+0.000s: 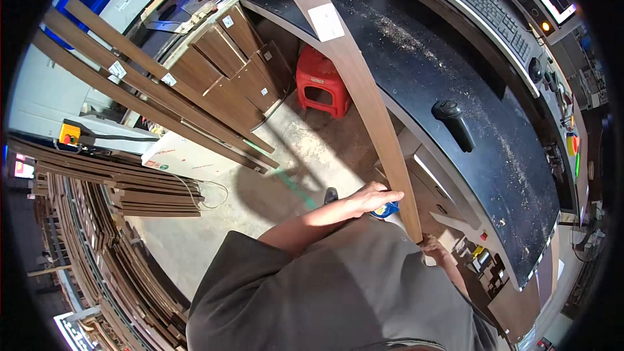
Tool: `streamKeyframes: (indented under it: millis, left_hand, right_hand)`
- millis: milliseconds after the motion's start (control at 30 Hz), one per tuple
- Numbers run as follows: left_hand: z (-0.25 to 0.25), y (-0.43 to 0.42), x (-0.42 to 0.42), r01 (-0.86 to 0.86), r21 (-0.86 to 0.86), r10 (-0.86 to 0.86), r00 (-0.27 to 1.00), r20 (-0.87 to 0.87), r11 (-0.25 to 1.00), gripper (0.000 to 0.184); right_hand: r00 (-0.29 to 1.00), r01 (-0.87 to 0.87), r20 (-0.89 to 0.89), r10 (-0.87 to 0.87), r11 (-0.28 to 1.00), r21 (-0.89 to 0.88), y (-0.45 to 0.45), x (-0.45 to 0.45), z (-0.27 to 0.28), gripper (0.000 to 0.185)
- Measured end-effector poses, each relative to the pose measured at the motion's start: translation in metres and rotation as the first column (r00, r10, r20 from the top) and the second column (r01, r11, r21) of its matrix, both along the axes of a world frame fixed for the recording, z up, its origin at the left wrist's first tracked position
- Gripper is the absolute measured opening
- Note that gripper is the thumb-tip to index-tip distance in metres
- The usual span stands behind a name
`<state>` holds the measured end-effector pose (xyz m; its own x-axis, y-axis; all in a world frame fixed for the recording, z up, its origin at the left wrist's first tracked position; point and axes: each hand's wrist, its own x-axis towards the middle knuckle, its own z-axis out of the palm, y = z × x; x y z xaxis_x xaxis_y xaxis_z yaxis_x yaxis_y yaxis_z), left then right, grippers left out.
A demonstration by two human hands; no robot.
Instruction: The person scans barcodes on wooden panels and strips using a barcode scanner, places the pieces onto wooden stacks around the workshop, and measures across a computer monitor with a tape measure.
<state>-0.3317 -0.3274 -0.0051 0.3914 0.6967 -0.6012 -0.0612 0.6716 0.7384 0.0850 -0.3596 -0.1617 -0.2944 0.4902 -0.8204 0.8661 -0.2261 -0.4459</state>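
Observation:
A long brown wooden board point(369, 94) with a white label point(325, 22) near its far end leans over the edge of the dark worktop and runs back towards my body. My left hand point(369, 199) is closed around a small blue object point(386, 210), mostly covered by the fingers, right beside the board's near part. At the board's near end, my right hand point(440, 247) grips it by the edge; some of those fingers are hidden behind the wood.
A dusty black worktop point(416, 58) carries a black handheld scanner point(455, 127) and a keyboard point(481, 6). Below is a red stool point(322, 81). Labelled long boards point(156, 94) lean at the left, with stacked strips point(110, 240) nearer me.

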Motion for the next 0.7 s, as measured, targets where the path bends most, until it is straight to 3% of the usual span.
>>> streamKeyframes:
  millis: [200,267,300,333,367,433,467,533,600,667,700]
  left_hand:
    - [0.027,-0.005,0.003,-0.056,0.053,0.057,0.998,-0.013,0.997,0.049]
    - [0.012,-0.006,0.005,-0.076,0.225,0.096,0.992,-0.078,0.971,0.048]
    - [0.010,-0.004,0.008,-0.082,0.139,0.100,0.987,-0.127,0.987,0.048]
    - [0.010,-0.006,0.009,-0.137,0.237,0.174,0.974,-0.146,0.962,0.050]
    - [0.028,-0.009,0.005,-0.200,0.178,0.212,0.976,-0.051,0.963,0.053]
    - [0.045,-0.014,-0.007,-0.169,0.253,0.219,0.958,-0.186,0.953,0.058]
    - [0.041,-0.016,-0.009,-0.204,0.226,0.240,0.960,-0.146,0.953,0.057]
    - [0.080,-0.036,-0.019,-0.337,0.204,0.374,0.910,-0.179,0.919,0.052]
    - [0.069,-0.051,-0.019,-0.512,0.339,0.567,0.820,-0.082,0.789,0.050]
    - [0.069,-0.082,-0.024,-0.634,0.396,0.704,0.709,-0.047,0.664,0.050]
    - [0.072,-0.103,-0.025,-0.702,0.379,0.770,0.637,-0.043,0.603,0.050]
  right_hand:
    - [0.999,0.038,-0.033,-0.037,0.999,0.026,-0.008,-0.018,0.015,0.049]
    - [0.999,0.021,-0.045,-0.020,0.999,0.041,-0.005,-0.023,0.017,0.047]
    - [0.999,0.016,-0.053,-0.013,0.999,0.047,-0.001,-0.025,0.017,0.046]
    - [0.998,0.003,-0.065,0.001,0.998,0.058,0.006,-0.029,0.016,0.045]
    - [0.996,-0.025,-0.078,0.031,0.997,0.070,0.015,-0.034,0.011,0.044]
    - [0.988,-0.084,-0.123,0.095,0.992,0.094,0.033,-0.042,0.000,0.042]
    - [0.979,-0.123,-0.149,0.138,0.986,0.108,0.043,-0.045,-0.008,0.041]
    - [0.950,-0.178,-0.231,0.209,0.973,0.151,0.064,-0.057,-0.021,0.039]
    - [0.910,-0.215,-0.323,0.258,0.963,0.165,0.087,-0.081,-0.026,0.037]
    - [0.891,-0.163,-0.411,0.190,0.981,0.100,0.063,-0.175,0.089,0.041]
    - [0.868,-0.192,-0.443,0.223,0.975,0.115,0.065,-0.196,0.097,0.043]
